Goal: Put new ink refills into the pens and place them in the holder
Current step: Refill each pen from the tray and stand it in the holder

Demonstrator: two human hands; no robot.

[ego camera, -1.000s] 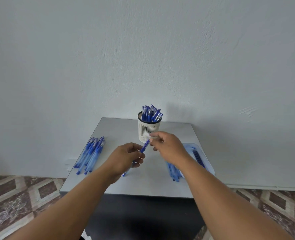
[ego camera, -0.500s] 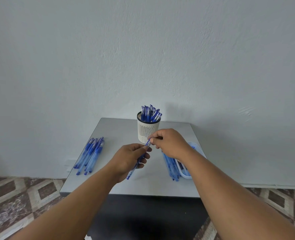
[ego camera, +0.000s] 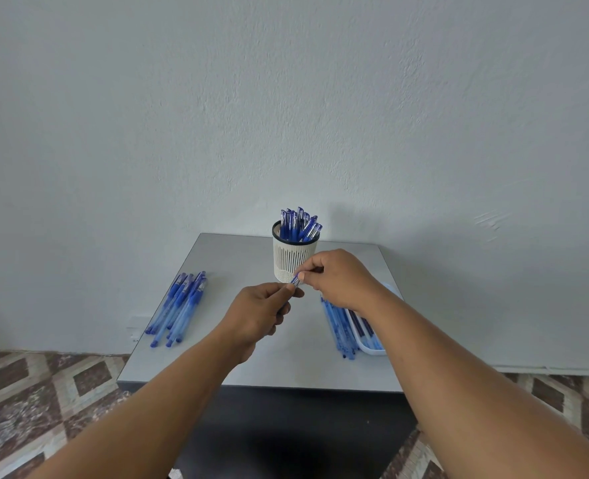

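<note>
I see a small grey surface [ego camera: 217,257] pushed up against a plain pale wall [ego camera: 286,98], with patterned brown and cream floor tiles [ego camera: 27,392] to either side of it. At the back of the surface, in the middle, stands a white slotted holder [ego camera: 294,259] with a dark rim, full of blue pens [ego camera: 300,224] standing upright.

Both my hands meet just in front of the holder, above the surface. My left hand [ego camera: 260,314] has its fingers curled around the body of one pen [ego camera: 295,281], most of which is hidden inside the grip. My right hand [ego camera: 341,278] pinches the upper end of that same pen between thumb and fingertips, so only a short clear and blue stretch shows between the two hands.

On the left side of the surface lies a loose bundle of blue pens [ego camera: 179,307], roughly parallel, angled toward the back. On the right side lies another row of pale blue pens or refills [ego camera: 336,326]; I cannot tell which. Just beside them sits a shallow white tray [ego camera: 372,350] holding thin dark sticks [ego camera: 362,323], partly hidden under my right forearm.
</note>
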